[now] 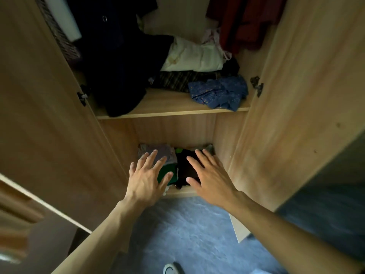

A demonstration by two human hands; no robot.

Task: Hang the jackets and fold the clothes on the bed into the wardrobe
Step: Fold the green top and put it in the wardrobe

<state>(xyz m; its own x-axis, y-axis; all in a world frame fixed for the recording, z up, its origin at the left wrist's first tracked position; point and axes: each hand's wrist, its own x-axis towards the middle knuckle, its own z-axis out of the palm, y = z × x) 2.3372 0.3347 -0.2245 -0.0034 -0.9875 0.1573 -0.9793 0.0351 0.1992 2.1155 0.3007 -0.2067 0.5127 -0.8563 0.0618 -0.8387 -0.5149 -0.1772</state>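
The wardrobe (173, 113) stood open, its left door (49, 115) and right door (296, 95) both swung wide, leaving a clear gap between them down to the blue floor (187, 234). In the bottom compartment, close under the upper shelf, lay the folded clothes: a black garment (185, 169) at the right, a green garment (165, 175) just beside it at the left, and a pale patterned piece (166, 150) behind the green one. The stack filled most of the compartment's width and its front came right up to the lower board's edge, the black garment slightly overhanging it. The left hand (147, 180) reached in palm down over the green garment, fingers (150, 161) straight and spread, gripping nothing. The right hand (211, 180) lay the same way over the black garment, fingers splayed and flat, thumb near the front edge; whether either palm actually pressed the cloth could not be told. Both forearms came up from the lower corners and angled inward toward the compartment. On the upper shelf a dark jacket (118, 66) hung down and pooled at the left, a cream cloth (193, 56) sat on a striped dark cloth (177, 80), and a blue speckled cloth (219, 92) sagged over the shelf's front edge at the right. A red garment (243, 22) hung above it. A shoe (171, 268) showed at the bottom edge.
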